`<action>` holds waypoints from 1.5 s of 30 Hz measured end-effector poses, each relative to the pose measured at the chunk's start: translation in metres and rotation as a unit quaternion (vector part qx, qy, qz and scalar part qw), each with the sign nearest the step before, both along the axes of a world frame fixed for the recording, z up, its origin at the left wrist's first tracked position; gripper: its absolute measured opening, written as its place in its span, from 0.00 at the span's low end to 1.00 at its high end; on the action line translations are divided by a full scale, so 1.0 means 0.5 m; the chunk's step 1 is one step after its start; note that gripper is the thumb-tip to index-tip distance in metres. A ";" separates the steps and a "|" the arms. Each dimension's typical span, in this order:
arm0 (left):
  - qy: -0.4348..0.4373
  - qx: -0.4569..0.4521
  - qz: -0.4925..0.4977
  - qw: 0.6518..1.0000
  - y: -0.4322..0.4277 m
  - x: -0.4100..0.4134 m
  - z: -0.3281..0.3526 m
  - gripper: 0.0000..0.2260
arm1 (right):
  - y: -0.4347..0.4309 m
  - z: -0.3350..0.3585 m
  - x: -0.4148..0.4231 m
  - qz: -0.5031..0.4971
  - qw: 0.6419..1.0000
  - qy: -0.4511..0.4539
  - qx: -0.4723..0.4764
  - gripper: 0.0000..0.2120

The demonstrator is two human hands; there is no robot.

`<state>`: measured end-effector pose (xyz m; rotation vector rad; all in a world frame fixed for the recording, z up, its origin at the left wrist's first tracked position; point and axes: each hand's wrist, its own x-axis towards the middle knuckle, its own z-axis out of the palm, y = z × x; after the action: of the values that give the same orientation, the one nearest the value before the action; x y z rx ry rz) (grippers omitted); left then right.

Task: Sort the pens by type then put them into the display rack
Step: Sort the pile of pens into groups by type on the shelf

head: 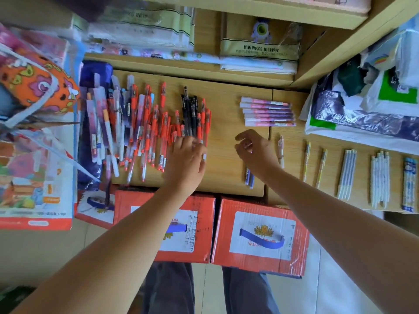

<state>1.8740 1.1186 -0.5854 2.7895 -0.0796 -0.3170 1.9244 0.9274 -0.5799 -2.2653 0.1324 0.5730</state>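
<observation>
pens (145, 123) are lying in a loose red and black heap at the far left of the wooden board (226, 177). a sorted row of pink pens (267, 112) is lying far right. the left hand (186, 159) is resting loosely spread fingers on the heap's near right edge, gripping nothing. the right hand (256, 152), just right of it, is curling its fingers round a pinkish pen (248, 145), mostly hidden.

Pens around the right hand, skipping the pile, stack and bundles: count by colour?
Purple pens, gripped by the right hand: 2
Pink pen: 1
Yellow pens: 2
Total: 5
</observation>
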 end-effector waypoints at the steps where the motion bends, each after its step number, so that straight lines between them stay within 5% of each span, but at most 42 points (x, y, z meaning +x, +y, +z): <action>1: 0.001 0.007 0.033 0.999 0.025 -0.007 0.004 0.10 | 0.031 0.004 0.001 0.025 1.000 -0.012 0.013 0.10; 5: 0.029 0.048 0.118 0.991 0.129 -0.050 0.002 0.18 | 0.157 0.003 -0.007 0.231 0.972 -0.029 -0.011 0.23; 9: 0.056 0.073 0.154 0.984 0.210 -0.087 -0.012 0.23 | 0.229 -0.009 -0.016 0.386 0.909 -0.031 -0.156 0.24; 17: 0.024 0.030 0.182 0.983 0.270 -0.081 -0.009 0.24 | 0.329 -0.016 0.051 0.386 0.907 -0.113 -0.120 0.20; 22: 0.053 0.000 0.183 0.982 0.282 -0.071 -0.014 0.28 | 0.420 -0.033 0.115 0.384 0.899 -0.146 -0.152 0.30; 28: 0.065 0.013 0.178 0.982 0.284 -0.068 -0.039 0.27 | 0.462 -0.062 0.171 0.316 0.917 -0.068 -0.232 0.49; 36: 0.040 -0.022 0.178 0.983 0.294 -0.063 -0.031 0.25 | 0.453 -0.058 0.176 0.288 0.941 -0.082 -0.155 0.39; 42: 0.066 -0.031 0.182 0.980 0.295 -0.054 -0.020 0.22 | 0.424 -0.041 0.191 0.179 0.983 -0.022 0.039 0.11; 45: 0.058 -0.048 0.208 0.975 0.296 -0.051 -0.011 0.18 | 0.428 -0.029 0.197 0.096 0.990 0.062 0.087 0.05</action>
<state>1.8486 1.2666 -0.5910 2.6000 0.4967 -0.3570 2.0228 1.1415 -0.5946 -2.0853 -0.0737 0.7972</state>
